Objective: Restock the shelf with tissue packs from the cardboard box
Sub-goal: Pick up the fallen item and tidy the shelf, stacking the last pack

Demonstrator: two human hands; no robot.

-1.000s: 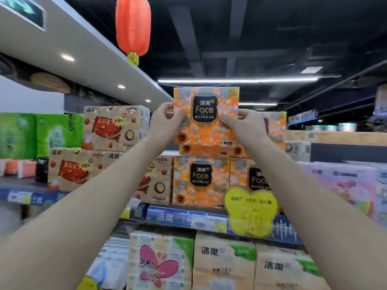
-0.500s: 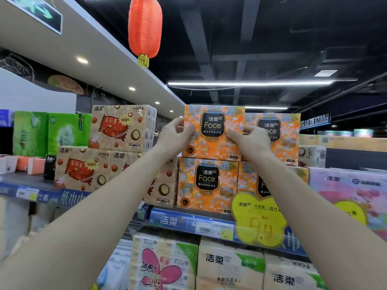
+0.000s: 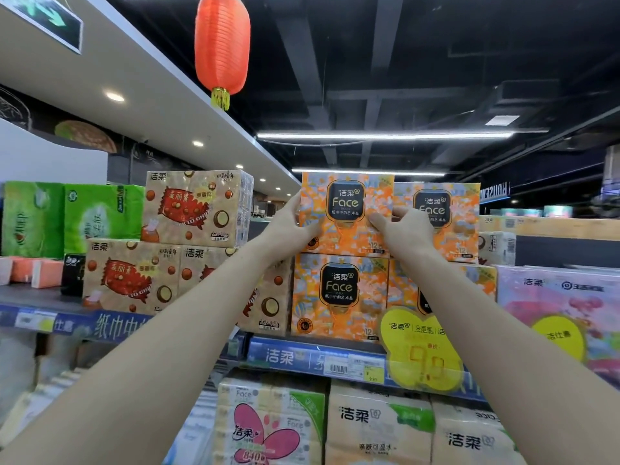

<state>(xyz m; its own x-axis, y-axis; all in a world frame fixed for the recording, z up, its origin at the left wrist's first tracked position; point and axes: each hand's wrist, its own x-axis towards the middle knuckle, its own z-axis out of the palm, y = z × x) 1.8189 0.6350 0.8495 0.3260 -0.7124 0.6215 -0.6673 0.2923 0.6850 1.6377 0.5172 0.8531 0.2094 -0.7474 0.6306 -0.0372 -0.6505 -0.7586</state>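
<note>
Left hand (image 3: 291, 226) and right hand (image 3: 404, 231) grip the orange patterned plastic-wrapped tissue pack (image 3: 347, 214), which could topple toward 6 o'clock if released off-centre.

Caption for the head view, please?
Left hand and right hand hold an orange tissue pack atop a matching pack on the shelf.

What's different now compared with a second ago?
The orange tissue pack came down onto the lower orange pack, level with the neighbouring pack. The left hand and right hand still grip it; the rest stayed put.
</note>
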